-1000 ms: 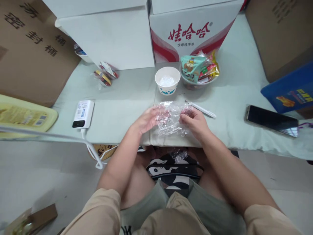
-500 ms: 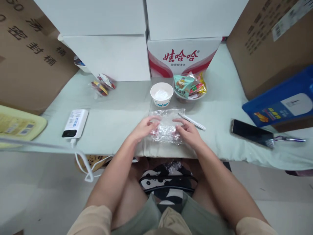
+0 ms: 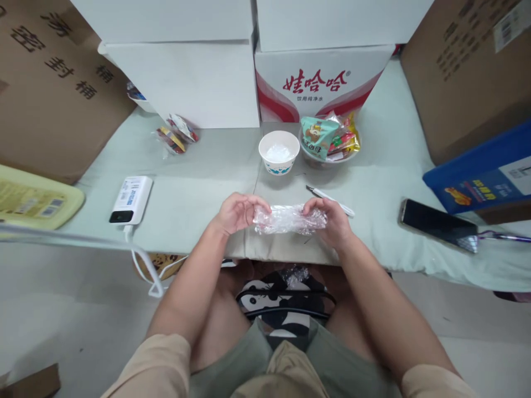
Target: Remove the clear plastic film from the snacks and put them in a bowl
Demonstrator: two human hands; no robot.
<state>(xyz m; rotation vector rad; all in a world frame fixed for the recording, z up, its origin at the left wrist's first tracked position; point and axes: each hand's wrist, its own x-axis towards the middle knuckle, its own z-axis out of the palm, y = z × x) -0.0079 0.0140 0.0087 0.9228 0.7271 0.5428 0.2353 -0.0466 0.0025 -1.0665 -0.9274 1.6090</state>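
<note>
My left hand [image 3: 235,211] and my right hand [image 3: 327,216] each pinch one end of a crumpled clear plastic wrap [image 3: 289,219], bunched into a short roll just above the table's near edge. Something reddish shows faintly inside it; I cannot make out what. A white pen-like stick [image 3: 332,198] lies on the table right behind my right hand. Farther back stand a small white paper bowl [image 3: 279,151] with white contents and a bowl of wrapped snacks [image 3: 329,139].
A white power bank [image 3: 131,199] with a cable lies at the left, a dark phone [image 3: 438,224] at the right. Snack packets [image 3: 176,134] lie at the back left. White cartons [image 3: 319,72] and brown boxes [image 3: 53,88] ring the pale green table [image 3: 199,188]. A blue box [image 3: 481,177] sits at the right.
The plastic wrap lay spread flat under my fingers; now it is gathered into a narrow roll and held at both ends. The view has shifted a little.
</note>
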